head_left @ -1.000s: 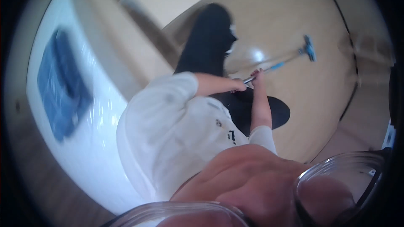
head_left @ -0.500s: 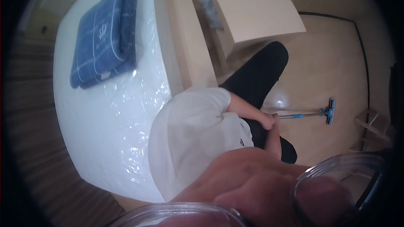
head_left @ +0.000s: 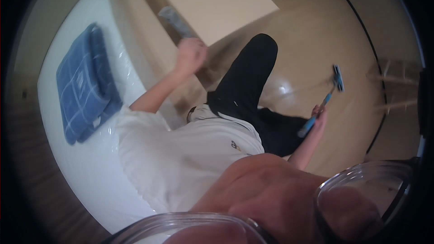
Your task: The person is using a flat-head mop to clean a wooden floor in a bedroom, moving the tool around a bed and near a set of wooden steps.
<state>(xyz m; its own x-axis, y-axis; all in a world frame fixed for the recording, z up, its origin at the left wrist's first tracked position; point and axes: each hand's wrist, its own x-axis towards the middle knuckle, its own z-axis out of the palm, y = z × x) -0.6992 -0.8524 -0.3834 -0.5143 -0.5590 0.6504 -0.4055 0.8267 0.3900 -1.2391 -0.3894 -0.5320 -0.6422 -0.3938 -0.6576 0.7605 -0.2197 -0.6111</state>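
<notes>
Gripping the mop (head_left: pixel 326 98) out to the wearer's right, the right hand (head_left: pixel 319 116) had fingers clamped round it | left hand (head_left: pixel 191 56) blurred near a grey bundle (head_left: pixel 175 20), its fingers' state unclear to me | firm hold, I judged, best steadied the mop

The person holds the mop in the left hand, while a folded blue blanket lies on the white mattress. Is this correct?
Not quite. In the head view, the right hand holds the mop; the left hand is apart from it. The folded blue blanket does lie on the white mattress.
</notes>
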